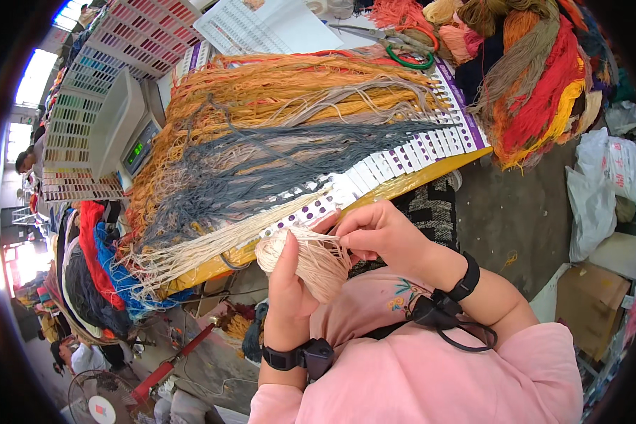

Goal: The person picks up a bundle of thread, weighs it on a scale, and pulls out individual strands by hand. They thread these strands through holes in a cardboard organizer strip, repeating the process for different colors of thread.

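Note:
My left hand (288,290) grips a cream yarn bundle (316,260) from below, thumb up along its side. My right hand (378,232) pinches strands at the top of that bundle with fingertips. Both hands sit just in front of a long white punched card (403,159) lying on a yellow table edge (417,182). Orange, grey, blue-grey and cream yarn strands (261,134) are looped through the card's holes and trail away to the left. Black bands with small devices wrap both wrists.
Piles of red, orange, olive and yellow yarn skeins (537,78) lie at the upper right, green-handled scissors (403,49) beside them. A scale with green display (131,134) and colour sample cards (99,71) stand upper left. Bags and a cardboard box (593,297) are at right. A fan (99,403) sits on the floor.

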`<action>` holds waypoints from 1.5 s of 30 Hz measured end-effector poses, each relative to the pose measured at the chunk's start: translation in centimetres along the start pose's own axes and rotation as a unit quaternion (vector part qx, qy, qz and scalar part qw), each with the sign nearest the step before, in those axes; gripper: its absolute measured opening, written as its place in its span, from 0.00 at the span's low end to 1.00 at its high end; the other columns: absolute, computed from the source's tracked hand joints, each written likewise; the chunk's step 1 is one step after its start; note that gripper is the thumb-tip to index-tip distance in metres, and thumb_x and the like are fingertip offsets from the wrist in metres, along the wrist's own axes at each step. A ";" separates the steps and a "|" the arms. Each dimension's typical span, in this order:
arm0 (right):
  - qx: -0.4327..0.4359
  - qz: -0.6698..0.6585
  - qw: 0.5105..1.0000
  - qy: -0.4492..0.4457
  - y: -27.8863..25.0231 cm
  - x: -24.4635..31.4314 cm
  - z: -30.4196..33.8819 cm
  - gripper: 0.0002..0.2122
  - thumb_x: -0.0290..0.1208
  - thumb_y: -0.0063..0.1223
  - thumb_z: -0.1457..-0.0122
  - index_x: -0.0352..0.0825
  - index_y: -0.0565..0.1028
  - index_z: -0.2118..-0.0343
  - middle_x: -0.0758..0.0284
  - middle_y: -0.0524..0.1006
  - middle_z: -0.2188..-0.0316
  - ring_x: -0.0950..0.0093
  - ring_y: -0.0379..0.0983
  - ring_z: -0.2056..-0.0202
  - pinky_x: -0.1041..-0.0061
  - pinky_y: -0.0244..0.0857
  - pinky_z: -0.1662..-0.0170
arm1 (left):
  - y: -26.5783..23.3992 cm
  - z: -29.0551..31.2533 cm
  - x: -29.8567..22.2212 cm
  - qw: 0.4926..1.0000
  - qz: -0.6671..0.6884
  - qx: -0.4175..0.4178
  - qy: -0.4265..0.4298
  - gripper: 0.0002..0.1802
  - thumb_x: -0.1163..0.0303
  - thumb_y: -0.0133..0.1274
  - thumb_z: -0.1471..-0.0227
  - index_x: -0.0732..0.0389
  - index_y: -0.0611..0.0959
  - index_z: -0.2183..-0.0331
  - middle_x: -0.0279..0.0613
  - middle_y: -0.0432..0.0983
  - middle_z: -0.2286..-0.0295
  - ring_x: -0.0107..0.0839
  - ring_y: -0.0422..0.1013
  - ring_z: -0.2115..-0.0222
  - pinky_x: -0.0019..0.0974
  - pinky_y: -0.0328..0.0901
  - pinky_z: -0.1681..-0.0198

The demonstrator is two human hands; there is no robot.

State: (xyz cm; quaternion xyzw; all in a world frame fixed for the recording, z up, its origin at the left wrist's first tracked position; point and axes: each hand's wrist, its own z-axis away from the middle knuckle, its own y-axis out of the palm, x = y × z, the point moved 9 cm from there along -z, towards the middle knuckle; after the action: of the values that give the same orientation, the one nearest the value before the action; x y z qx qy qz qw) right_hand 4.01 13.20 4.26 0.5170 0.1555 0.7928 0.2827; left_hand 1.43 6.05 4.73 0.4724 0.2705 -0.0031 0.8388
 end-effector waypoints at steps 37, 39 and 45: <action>0.054 -0.035 0.989 -0.134 0.1 1.3 0.3 0.02 0.21 0.46 0.54 0.29 0.69 0.79 0.72 0.67 0.84 0.88 0.59 0.83 0.90 0.53 0.81 | -1.5 -0.2 -0.1 0.994 -0.054 -0.080 0.040 0.13 0.76 0.49 0.59 0.66 0.70 0.66 0.40 0.69 0.72 0.28 0.67 0.72 0.29 0.63 0.70; 0.070 -0.065 0.995 -0.009 0.3 -0.5 0.2 0.02 0.22 0.46 0.54 0.30 0.69 0.78 0.73 0.67 0.83 0.87 0.58 0.83 0.90 0.53 0.81 | -1.6 -0.1 -0.3 0.993 -0.056 -0.092 0.046 0.12 0.76 0.48 0.59 0.66 0.70 0.67 0.40 0.69 0.72 0.28 0.67 0.72 0.29 0.63 0.70; 0.078 -0.013 0.997 0.011 0.1 -0.9 0.3 0.03 0.25 0.46 0.52 0.31 0.69 0.77 0.70 0.69 0.81 0.87 0.58 0.84 0.90 0.52 0.82 | -1.7 -0.4 -0.1 0.995 -0.060 -0.072 0.026 0.12 0.70 0.45 0.55 0.67 0.70 0.67 0.40 0.69 0.74 0.29 0.67 0.73 0.29 0.63 0.69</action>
State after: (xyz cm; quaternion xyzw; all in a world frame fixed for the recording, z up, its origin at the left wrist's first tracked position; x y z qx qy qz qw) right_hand 4.54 12.56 3.84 0.5269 0.2268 0.7800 0.2501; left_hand 0.72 5.40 3.32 0.3936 0.3190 -0.0215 0.8619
